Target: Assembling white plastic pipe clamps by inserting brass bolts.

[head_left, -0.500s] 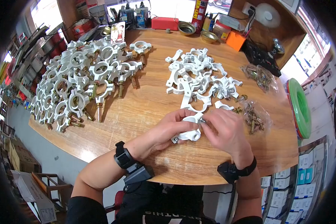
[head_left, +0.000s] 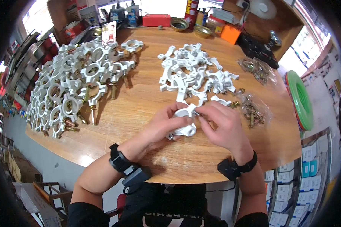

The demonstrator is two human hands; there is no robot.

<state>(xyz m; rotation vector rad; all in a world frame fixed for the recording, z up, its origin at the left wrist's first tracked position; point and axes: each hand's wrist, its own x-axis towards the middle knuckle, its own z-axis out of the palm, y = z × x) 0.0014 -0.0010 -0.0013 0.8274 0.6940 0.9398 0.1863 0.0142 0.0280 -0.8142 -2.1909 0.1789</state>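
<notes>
My left hand (head_left: 163,124) is closed round a white pipe clamp (head_left: 186,130), its thumb lying across the ring. The clamp is held just above the wooden table (head_left: 125,126), with a round socket toward me and a metal screw end at its lower left. Thumb and forefinger of my right hand (head_left: 224,125) pinch a small metal screw (head_left: 196,113) at the clamp's far right ear. Those fingertips partly hide the screw. Right beyond my hands lies a heap of loose white clamp halves (head_left: 193,72), some with screws.
A large pile of white clamps with brass-coloured bolts (head_left: 70,85) covers the table's left side. Two clear bags of bolts (head_left: 255,70) (head_left: 252,113) lie at the right. A red box (head_left: 156,20), metal bowls (head_left: 179,24) and an orange box (head_left: 231,34) line the back. Green coiled hose (head_left: 300,100) stands past the right edge.
The whole view has shifted, so the table and my hands appear a little farther left and up. My left hand keeps hold of the clamp, and my right fingers stay at its ear.
</notes>
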